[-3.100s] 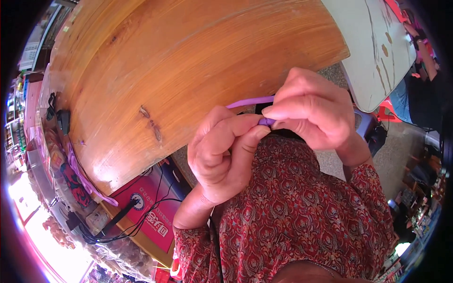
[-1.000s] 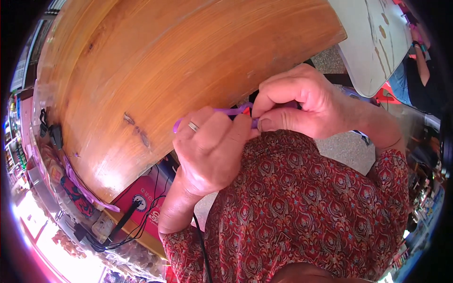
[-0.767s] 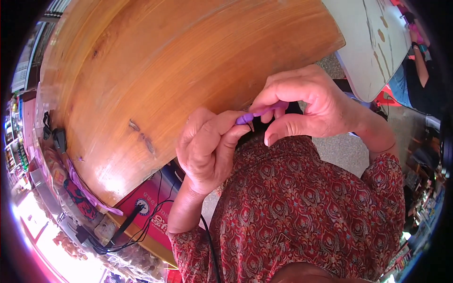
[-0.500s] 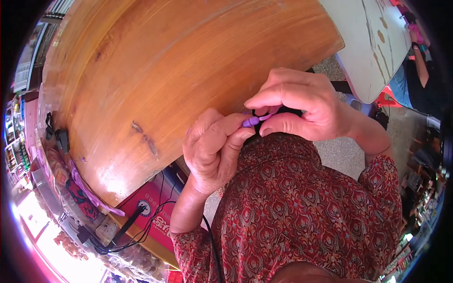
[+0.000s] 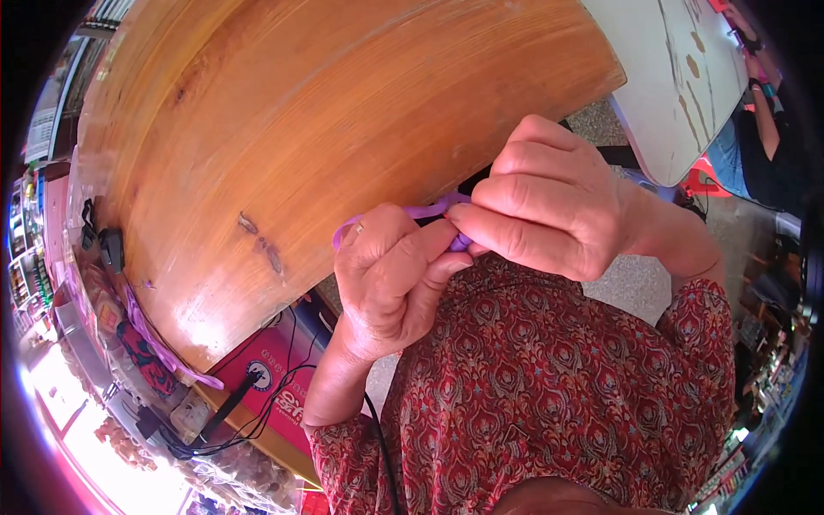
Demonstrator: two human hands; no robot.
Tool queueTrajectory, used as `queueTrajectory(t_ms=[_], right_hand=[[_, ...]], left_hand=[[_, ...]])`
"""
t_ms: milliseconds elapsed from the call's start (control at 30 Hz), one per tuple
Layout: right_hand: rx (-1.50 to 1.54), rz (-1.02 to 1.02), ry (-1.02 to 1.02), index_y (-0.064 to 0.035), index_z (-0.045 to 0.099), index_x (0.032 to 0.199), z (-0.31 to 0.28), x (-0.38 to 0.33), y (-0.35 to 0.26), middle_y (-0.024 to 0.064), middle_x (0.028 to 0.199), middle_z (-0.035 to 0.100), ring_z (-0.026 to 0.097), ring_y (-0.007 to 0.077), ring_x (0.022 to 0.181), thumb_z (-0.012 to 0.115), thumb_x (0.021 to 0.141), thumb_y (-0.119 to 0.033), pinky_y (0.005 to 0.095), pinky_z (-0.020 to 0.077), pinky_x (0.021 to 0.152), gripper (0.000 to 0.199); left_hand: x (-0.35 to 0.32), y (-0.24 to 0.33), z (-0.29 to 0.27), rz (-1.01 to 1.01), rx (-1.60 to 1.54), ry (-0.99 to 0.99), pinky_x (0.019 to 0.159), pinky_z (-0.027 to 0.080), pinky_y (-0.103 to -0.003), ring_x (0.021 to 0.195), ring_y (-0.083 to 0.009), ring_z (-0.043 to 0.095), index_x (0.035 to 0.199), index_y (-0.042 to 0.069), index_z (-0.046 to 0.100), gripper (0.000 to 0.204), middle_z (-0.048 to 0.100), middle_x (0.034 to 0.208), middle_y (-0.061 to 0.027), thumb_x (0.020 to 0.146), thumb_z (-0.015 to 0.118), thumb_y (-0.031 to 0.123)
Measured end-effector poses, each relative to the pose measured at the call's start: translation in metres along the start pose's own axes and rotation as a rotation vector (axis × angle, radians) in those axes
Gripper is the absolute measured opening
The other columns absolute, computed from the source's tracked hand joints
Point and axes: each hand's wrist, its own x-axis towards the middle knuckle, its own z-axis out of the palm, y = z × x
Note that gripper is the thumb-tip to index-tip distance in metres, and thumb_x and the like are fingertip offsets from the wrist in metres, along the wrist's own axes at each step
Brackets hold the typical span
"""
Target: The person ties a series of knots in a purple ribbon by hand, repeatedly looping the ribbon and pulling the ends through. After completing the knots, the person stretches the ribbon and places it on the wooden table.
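Observation:
A purple ribbon-like strip (image 5: 427, 211) runs between my two hands, just off the near edge of the wooden table. My left hand (image 5: 384, 276) is closed in a pinch around it, and part of the strip loops over the back of the fingers. A small purple lump (image 5: 461, 243), perhaps a knot or a coil, shows at my left fingertips. My right hand (image 5: 554, 206) has its fingers curled and pinched at the same spot, against the left fingertips. The ends of the strip are hidden by my fingers.
The wooden table (image 5: 343, 112) spreads ahead, with a white table (image 5: 665, 94) at its right. Another purple strip (image 5: 163, 348) lies along the left edge near a small black object (image 5: 112, 251). Black cables (image 5: 279, 390) cross a red box (image 5: 273, 412). Another person's arm (image 5: 766, 120) is far right.
My right hand has curled its fingers closed and rotated, closing in on the left fingertips. A length of the purple strip now loops over my left hand. The left hand has hardly moved.

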Motion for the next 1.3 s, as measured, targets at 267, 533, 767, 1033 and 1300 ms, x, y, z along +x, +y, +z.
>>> queueTrajectory(t_ms=[267,533,767,1033,1300], right_hand=[[0.21,0.021,-0.232,0.0022,0.059,0.081,-0.014,0.007,0.0,0.0062,0.072,0.05,0.047,0.0199,0.06,0.072,0.064,-0.012,0.032,0.0357,0.05,0.026],[0.583,0.42,-0.207,-0.0005,0.058,0.078,-0.007,0.003,-0.012,0.0066,0.068,0.05,0.048,0.023,0.06,0.07,0.076,-0.012,0.0347,0.0382,0.053,0.017],[1.135,1.009,-0.349,0.0006,0.06,0.076,-0.011,0.002,-0.016,0.0063,0.068,0.058,0.055,0.0138,0.06,0.063,0.088,-0.017,0.0271,0.0403,0.052,0.021],[1.431,1.255,-0.313,0.0038,0.065,0.095,-0.019,0.004,0.003,0.0072,0.086,0.065,0.059,0.0092,0.071,0.064,0.088,-0.018,0.022,0.047,0.064,0.023],[1.218,1.069,-0.19,0.004,0.064,0.092,-0.026,-0.005,0.01,0.0055,0.08,0.063,0.058,0.0092,0.069,0.064,0.087,-0.009,0.0221,0.0459,0.062,0.014]], left_hand=[[0.005,0.003,-0.003,0.173,0.201,-0.068,0.047,0.033,-0.031,0.053,-0.0151,0.042,0.077,0.004,0.068,0.024,0.04,0.063,0.0007,0.056,0.077,0.012],[0.001,-0.001,0.0,0.322,0.261,-0.03,0.053,0.036,-0.033,0.059,-0.0176,0.044,0.076,0.005,0.067,0.03,0.04,0.071,-0.0001,0.05,0.074,0.017],[-0.002,-0.006,0.006,0.3,0.234,0.025,0.05,0.036,-0.033,0.059,-0.0192,0.046,0.079,0.004,0.067,0.03,0.041,0.069,-0.0005,0.053,0.076,0.015],[0.001,-0.009,0.013,0.018,0.075,0.067,0.047,0.035,-0.03,0.053,-0.016,0.047,0.091,0.005,0.066,0.025,0.055,0.067,-0.0022,0.07,0.076,0.016],[0.011,-0.004,0.009,-0.041,0.083,0.019,0.052,0.039,-0.029,0.059,-0.0179,0.051,0.095,0.003,0.066,0.027,0.056,0.071,-0.0046,0.071,0.076,0.012]])
